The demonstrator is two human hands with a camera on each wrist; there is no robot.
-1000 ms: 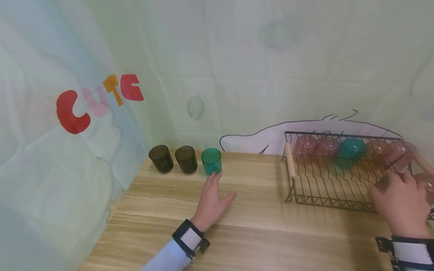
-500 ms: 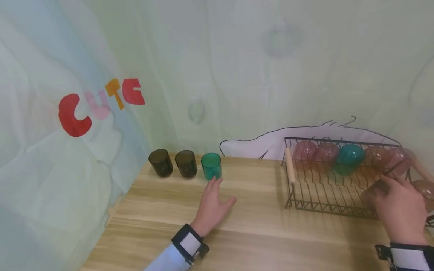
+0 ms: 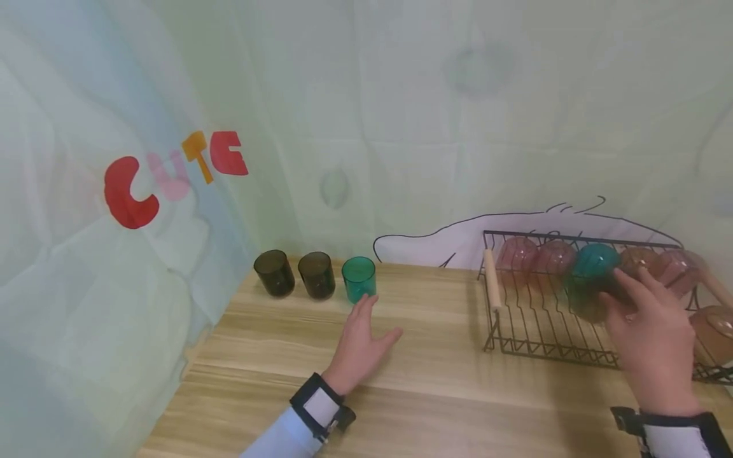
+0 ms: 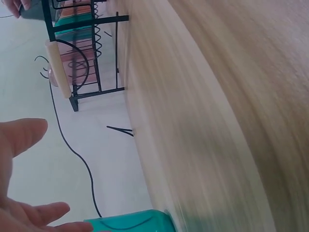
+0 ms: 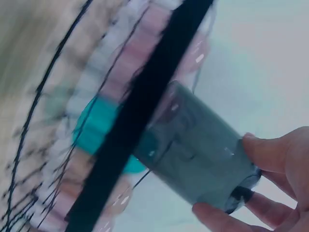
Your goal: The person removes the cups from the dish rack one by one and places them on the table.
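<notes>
My right hand (image 3: pixel 655 343) pinches a smoky grey cup (image 5: pixel 203 150) near its base, thumb on one side and fingers on the other. It holds the cup tilted above the wire dish rack (image 3: pixel 558 357), where the cup blurs in the head view. My left hand (image 3: pixel 357 350) lies with fingers extended and thumb spread, fingertips right at the lower side of a green-teal cup (image 3: pixel 359 275). That cup stands upright on the table. Left of it stand two dark smoky cups, one nearer (image 3: pixel 317 273) and one farther (image 3: pixel 275 272).
Along the rack's back row sit upturned glasses: pink ones (image 3: pixel 518 253), a teal one (image 3: pixel 597 258) and an amber one (image 3: pixel 638 259). Another amber glass (image 3: pixel 712 332) sits at the rack's right front. A wooden handle (image 3: pixel 491 280) edges the rack's left side. A printed cloth (image 3: pixel 412 159) hangs behind the table.
My right hand has lifted the smoky grey cup and moved left with it over the rack, uncovering more of the amber glass at right front. My left hand stays by the green-teal cup.
</notes>
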